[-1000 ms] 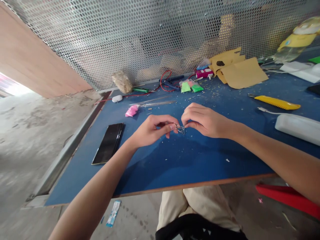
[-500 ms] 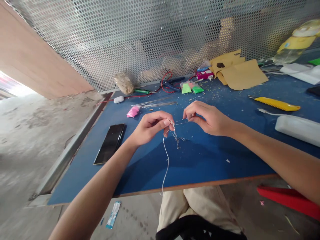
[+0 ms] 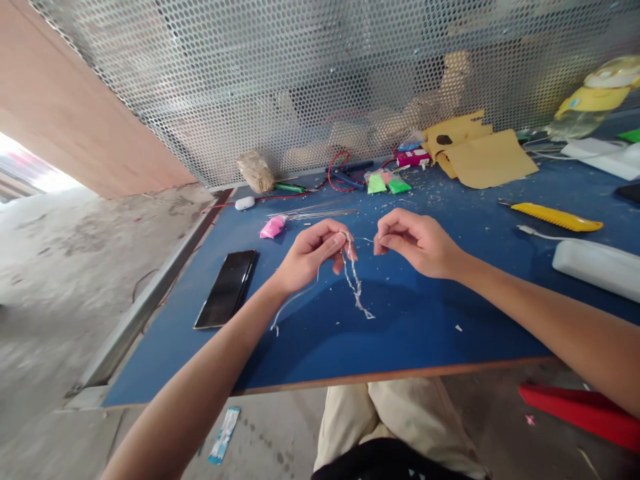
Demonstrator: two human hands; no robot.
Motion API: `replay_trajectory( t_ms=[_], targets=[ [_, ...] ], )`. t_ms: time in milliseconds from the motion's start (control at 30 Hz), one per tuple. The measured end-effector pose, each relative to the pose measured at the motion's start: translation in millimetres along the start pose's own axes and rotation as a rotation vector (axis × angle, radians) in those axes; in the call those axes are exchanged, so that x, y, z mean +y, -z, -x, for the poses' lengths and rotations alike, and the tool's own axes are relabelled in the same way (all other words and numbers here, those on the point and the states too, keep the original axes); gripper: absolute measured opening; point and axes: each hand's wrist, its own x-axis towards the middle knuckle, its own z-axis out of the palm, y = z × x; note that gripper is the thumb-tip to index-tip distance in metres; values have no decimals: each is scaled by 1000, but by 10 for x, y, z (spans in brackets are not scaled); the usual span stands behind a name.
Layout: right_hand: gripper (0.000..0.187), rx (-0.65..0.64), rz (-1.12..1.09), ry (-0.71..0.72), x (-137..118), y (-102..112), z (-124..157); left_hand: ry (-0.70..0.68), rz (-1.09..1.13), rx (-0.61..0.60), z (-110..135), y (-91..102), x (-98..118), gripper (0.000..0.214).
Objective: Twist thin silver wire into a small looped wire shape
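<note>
Above the blue table, my left hand [image 3: 317, 250] pinches the top of a twisted silvery wire piece [image 3: 356, 288], whose strands hang down below the fingers. A loose white strand [image 3: 295, 293] trails from the same grip toward the left forearm. My right hand [image 3: 415, 241] is closed, thumb against fingers, on the end of a thin wire [image 3: 364, 239] that stretches across from the left fingertips. Whether this thin wire and the white strand are one length I cannot tell.
A black phone [image 3: 226, 288] lies left of my hands. Behind them are thin straight wires [image 3: 320, 212], a pink packet [image 3: 273, 227], dark blue pliers [image 3: 347, 177] and green packets [image 3: 387, 181]. A yellow cutter knife [image 3: 557, 217] lies right. Perforated metal [image 3: 280, 80] stands behind the table.
The white strand's loose end has swung from below the hands to the left. The twisted piece has turned and hangs longer. Both hands still pinch, the right slightly farther right.
</note>
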Motion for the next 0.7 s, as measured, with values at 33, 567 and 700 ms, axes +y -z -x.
replay_trajectory(
  t_ms=[33,567,700],
  targets=[
    [6,20,-30,-16,20,-2,-11,22,36,9,-5,-16,-21,19],
    [17,51,-178,-137,410,364,-144,6,112,81,-8,-17,-71,17],
    [16,157,6,-78,449,432,-158,-50,62,104,-1,-11,-62,19]
  ],
)
